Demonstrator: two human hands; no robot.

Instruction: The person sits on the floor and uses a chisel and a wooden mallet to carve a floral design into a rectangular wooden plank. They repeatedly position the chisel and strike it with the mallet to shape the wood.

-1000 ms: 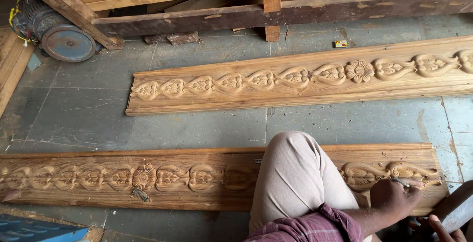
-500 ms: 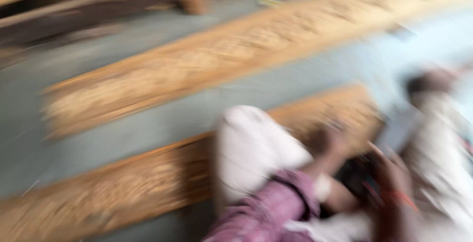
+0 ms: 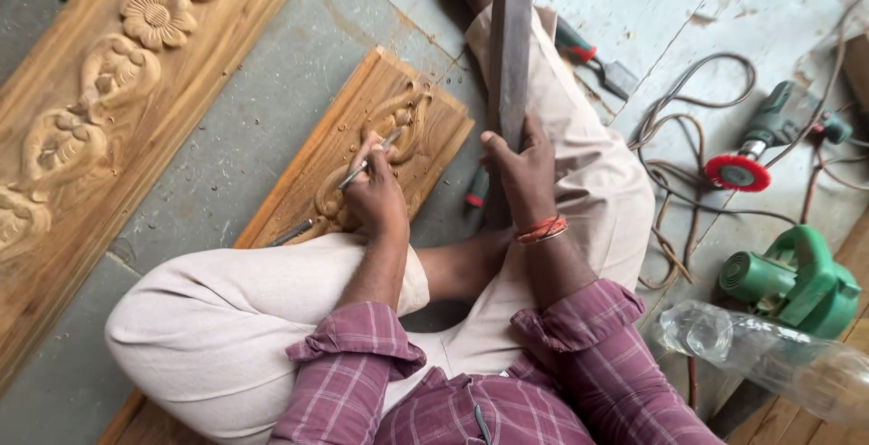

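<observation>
Landmark: the carved plank (image 3: pixel 362 151) lying under your hands on the grey floor (image 3: pixel 235 128).

- Your left hand (image 3: pixel 376 193): closed round a slim metal chisel (image 3: pixel 367 164), the tip set on the plank's carved scroll near its far end.
- Your right hand (image 3: pixel 523 172): clenched on a long dark wooden baton (image 3: pixel 510 65), held upright just right of the plank, over your trouser leg; orange thread bands on the wrist.
- A second metal tool (image 3: pixel 291 233): lying on the plank beside your left knee.
- Long carved board (image 3: pixel 109 92) with flower and leaf motifs: left of the plank, apart from it.
- Red-handled chisel (image 3: pixel 593 57): right of the plank, beyond your leg.
- Grinder with a red disc (image 3: pixel 756 160), green power tool (image 3: pixel 797 277), clear plastic bottle (image 3: pixel 760 354): well to the plank's right, among loose cables.
</observation>
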